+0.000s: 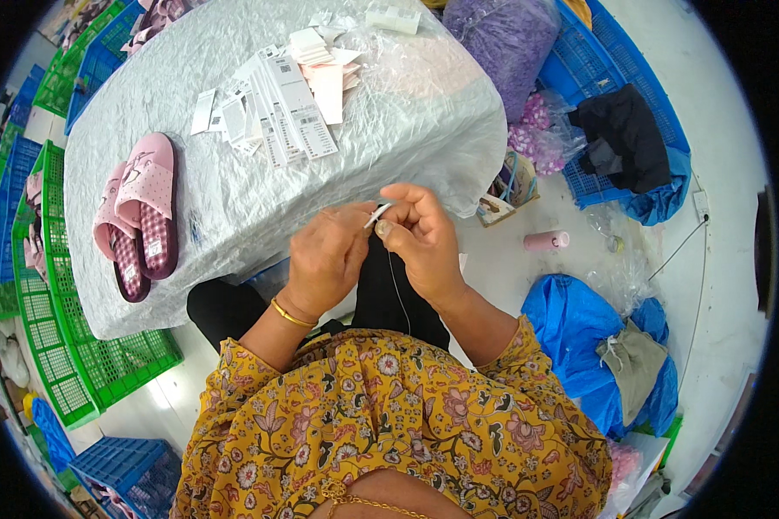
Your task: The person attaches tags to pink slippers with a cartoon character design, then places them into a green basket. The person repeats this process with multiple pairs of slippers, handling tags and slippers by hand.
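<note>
In front of my lap, the fingers of my left hand and my right hand meet on a small white strip-like piece. Its kind cannot be made out, as my fingertips cover part of it. A thin pale cord hangs below the hands toward my lap; where its upper end goes is hidden. Beyond my hands is a table covered in crinkled clear plastic. On its left side lies a pair of pink slippers with checked insoles. Printed paper labels lie fanned out farther back.
Blank-looking card tags are heaped beside the labels. Green plastic crates flank the table at left. Toward the right are a bagged purple bundle, a blue crate, a pink cylinder and a blue plastic sack on the floor.
</note>
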The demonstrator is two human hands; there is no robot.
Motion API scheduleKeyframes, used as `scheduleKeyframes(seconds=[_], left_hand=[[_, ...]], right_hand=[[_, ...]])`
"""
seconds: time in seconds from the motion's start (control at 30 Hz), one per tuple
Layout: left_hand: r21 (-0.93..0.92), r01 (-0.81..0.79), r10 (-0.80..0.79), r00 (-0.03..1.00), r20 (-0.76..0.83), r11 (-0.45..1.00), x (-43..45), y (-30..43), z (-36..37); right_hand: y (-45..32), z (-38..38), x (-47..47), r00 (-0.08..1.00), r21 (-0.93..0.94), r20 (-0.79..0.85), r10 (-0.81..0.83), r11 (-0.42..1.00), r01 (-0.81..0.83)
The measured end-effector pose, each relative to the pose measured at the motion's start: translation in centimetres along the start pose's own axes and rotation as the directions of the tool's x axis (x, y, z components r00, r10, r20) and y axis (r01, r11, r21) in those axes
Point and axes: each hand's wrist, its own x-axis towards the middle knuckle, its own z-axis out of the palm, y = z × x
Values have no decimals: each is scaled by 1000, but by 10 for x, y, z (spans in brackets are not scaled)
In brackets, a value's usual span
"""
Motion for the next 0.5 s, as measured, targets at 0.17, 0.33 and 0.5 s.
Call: scheduleKeyframes(seconds=[0.17, 0.33, 0.5], left_hand=[[-34, -8, 7, 1000, -19, 999, -5, -2, 3], [45, -36, 34, 999, 34, 998, -5, -2, -4], [-268, 293, -257, 953, 162, 918, -8, 3, -18]], right_hand=[[0, 2, -2, 999, -25, 2, -36, 999, 36], [2, -4, 1, 999, -106, 35, 42, 994, -38], [-10, -14, 2, 988, -313, 110, 113, 947, -73]])
